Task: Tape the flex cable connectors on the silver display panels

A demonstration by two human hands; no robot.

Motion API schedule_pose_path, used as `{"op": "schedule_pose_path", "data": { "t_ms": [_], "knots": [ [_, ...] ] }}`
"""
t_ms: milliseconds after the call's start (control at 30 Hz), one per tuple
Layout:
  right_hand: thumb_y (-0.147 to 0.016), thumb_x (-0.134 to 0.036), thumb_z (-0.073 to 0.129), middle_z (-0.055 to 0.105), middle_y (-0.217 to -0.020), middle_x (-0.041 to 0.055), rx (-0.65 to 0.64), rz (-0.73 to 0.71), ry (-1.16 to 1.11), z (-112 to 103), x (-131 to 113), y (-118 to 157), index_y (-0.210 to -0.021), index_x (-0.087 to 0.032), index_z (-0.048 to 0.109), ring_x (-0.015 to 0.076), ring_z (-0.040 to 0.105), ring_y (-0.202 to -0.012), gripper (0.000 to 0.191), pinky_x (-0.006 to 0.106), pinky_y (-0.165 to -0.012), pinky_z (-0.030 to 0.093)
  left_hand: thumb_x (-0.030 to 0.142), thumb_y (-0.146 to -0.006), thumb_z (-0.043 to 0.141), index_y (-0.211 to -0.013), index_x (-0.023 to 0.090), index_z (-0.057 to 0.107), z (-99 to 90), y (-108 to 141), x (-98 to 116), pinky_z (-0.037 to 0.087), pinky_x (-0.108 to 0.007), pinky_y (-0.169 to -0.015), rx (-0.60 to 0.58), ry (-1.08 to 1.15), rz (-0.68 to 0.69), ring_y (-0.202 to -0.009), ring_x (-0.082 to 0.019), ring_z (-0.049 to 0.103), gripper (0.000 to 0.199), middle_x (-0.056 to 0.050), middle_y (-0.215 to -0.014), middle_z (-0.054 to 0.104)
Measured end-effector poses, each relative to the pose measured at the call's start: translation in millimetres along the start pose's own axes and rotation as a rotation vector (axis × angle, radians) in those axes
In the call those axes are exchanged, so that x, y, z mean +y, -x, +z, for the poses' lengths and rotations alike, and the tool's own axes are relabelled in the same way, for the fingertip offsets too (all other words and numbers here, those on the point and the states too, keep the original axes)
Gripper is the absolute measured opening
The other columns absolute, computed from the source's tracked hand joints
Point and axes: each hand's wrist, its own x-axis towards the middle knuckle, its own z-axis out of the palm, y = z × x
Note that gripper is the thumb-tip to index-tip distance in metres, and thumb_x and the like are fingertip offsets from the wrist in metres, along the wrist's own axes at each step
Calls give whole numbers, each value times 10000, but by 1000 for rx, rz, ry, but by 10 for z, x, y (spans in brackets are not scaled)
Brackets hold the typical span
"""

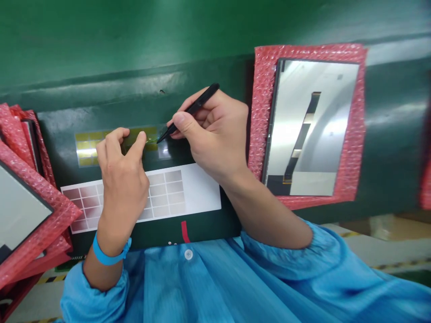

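Note:
My right hand (218,134) grips slim black tweezers (193,110) like a pen, their dark pointed tip angled down to the left. The tip meets the right part of a clear sheet bearing rows of yellow film labels (86,146). My left hand (123,172) rests over the middle of that sheet, index finger and thumb spread apart and touching it, and it covers several labels. Below lies a white sheet with greyish-brown rectangular labels (204,188), partly hidden under my left wrist. Whether a label is caught at the tweezers' tip is too small to tell.
To the right, a display panel (323,134) with a flat cable lies on pink bubble wrap (261,107). More panels (20,202) in pink bubble wrap (63,211) are stacked at the left. A red strip (185,232) marks the near edge of the green mat (161,231).

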Motion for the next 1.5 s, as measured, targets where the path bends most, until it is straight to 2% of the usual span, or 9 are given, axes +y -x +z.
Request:
{"op": "schedule_pose_path", "data": {
  "t_ms": [167,567,933,1033,1133,1200,1300,1400,1500],
  "knots": [
    [-947,-524,865,688,-873,6,-14,7,15,-10,10,-3,-938,-258,664,223,775,-915,334,312,-733,653,167,-1115,429,-1394,272,725,-1,5,10,473,-533,-1130,0,6,-1,-1322,-315,531,420,-153,-1452,572],
    [-958,-621,814,686,-838,-8,-44,-66,51,-29,208,-53,-986,-250,672,209,772,-794,398,353,-712,692,115,-1082,477,-1379,227,753,20,2,9,483,-514,-1112,48,-9,19,-1288,-319,564,421,-175,-1418,597],
    [-934,-607,847,733,-814,-24,-9,-103,-239,18,-27,-36,-916,-263,650,169,764,-742,397,297,-661,680,153,-1092,492,-1341,252,786,76,-48,-158,523,-505,-1079,141,1,58,-1240,-286,594,397,-149,-1371,641],
    [-912,-597,874,748,-799,-23,33,-113,-296,-329,-204,-50,-922,-264,654,171,770,-723,399,290,-628,676,229,-1101,513,-1335,234,791,10,-90,-230,532,-568,-1067,156,3,105,-1247,-325,635,363,-165,-1372,669],
    [-876,-610,902,749,-775,-23,124,-106,-212,-1014,-333,-23,-897,-259,672,154,736,-636,420,272,-561,642,311,-1106,525,-1386,270,771,-93,-134,-156,508,-660,-1083,202,11,110,-1304,-403,650,375,-141,-1380,701],
    [-832,-601,941,753,-766,-20,214,-80,-116,-1544,-381,52,-858,-251,679,130,693,-567,437,247,-493,582,337,-1119,495,-1472,327,714,-151,-124,43,494,-670,-1105,216,6,88,-1382,-425,621,415,-107,-1451,684],
    [-766,-538,1003,742,-724,-14,318,-4,-46,-2138,-376,212,-821,-232,696,103,634,-493,437,219,-416,488,282,-1084,586,-1432,300,742,-98,-31,580,546,-604,-1064,253,33,187,-1321,-392,676,382,-128,-1396,721],
    [-745,-476,1028,727,-687,-9,316,104,-78,-2318,-302,343,-830,-216,708,107,621,-468,421,221,-403,484,150,-1008,689,-1292,155,783,234,81,1195,597,-523,-1034,197,177,403,-1192,-338,727,299,-184,-1269,764],
    [-746,-478,1032,747,-705,16,261,198,-123,-2237,-239,424,-827,-210,689,107,614,-465,442,223,-404,482,109,-1009,678,-1277,81,757,659,156,1592,574,-508,-1083,119,241,470,-1235,-338,689,281,-217,-1303,752]
  ]
}}
